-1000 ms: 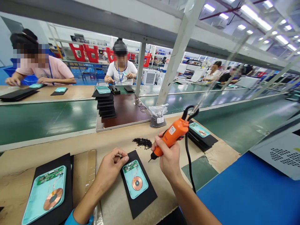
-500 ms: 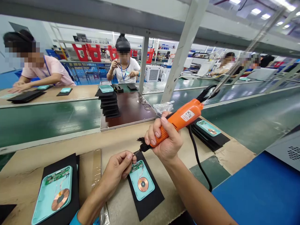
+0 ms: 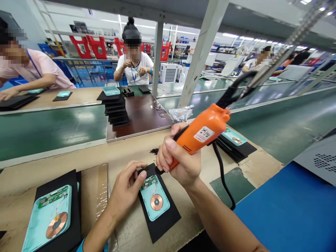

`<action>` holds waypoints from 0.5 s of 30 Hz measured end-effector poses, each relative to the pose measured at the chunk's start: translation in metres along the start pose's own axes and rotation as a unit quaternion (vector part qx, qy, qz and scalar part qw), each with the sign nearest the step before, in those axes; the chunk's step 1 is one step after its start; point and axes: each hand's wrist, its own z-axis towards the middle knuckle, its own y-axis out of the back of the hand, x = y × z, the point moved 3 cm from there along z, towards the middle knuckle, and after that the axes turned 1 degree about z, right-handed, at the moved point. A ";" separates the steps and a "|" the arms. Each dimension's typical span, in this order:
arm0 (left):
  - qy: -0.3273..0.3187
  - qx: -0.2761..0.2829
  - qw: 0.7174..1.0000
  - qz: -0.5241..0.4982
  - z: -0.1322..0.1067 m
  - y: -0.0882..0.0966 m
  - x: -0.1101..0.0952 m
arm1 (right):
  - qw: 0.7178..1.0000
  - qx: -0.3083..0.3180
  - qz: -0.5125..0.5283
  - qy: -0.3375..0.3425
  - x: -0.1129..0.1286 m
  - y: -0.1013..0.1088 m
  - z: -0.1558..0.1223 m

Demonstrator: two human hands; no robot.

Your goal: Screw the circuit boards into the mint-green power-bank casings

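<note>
Workbench (image 3: 78, 154), assembly line: my right fingers (image 3: 168, 155) wrapped tight around an orange electric screwdriver (image 3: 202, 134), bit (image 3: 158, 170) at the edge of the black mat (image 3: 164, 227); my left fingers (image 3: 138, 164) spread, empty, just beside the teal charger case (image 3: 154, 199) lying on the mat.

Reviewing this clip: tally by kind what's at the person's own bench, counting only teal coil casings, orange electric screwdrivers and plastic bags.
Teal casings with copper coils: 3
Orange electric screwdriver: 1
Plastic bag: 1
Total: 5
</note>
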 end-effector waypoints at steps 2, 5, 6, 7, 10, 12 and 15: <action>-0.041 -0.026 0.993 0.110 0.001 0.001 0.003 | 1.000 0.015 -0.017 -0.022 -0.006 0.003 0.000; -0.034 0.000 0.981 0.189 0.000 -0.006 0.010 | 0.998 0.018 -0.030 -0.049 -0.018 0.008 -0.001; -0.027 0.011 0.979 0.204 -0.001 -0.009 0.011 | 0.998 0.016 -0.032 -0.061 -0.023 0.010 -0.001; -0.023 0.018 0.976 0.216 -0.001 -0.011 0.012 | 0.997 0.016 -0.033 -0.072 -0.027 0.012 -0.002; -0.019 0.030 0.969 0.243 -0.003 -0.015 0.013 | 0.995 0.012 -0.042 -0.094 -0.037 0.017 -0.002; -0.013 0.033 0.968 0.249 -0.004 -0.016 0.013 | 0.994 0.014 -0.046 -0.096 -0.041 0.020 -0.002; -0.002 0.035 0.968 0.249 -0.003 -0.016 0.014 | 0.994 0.008 -0.054 -0.099 -0.045 0.023 0.000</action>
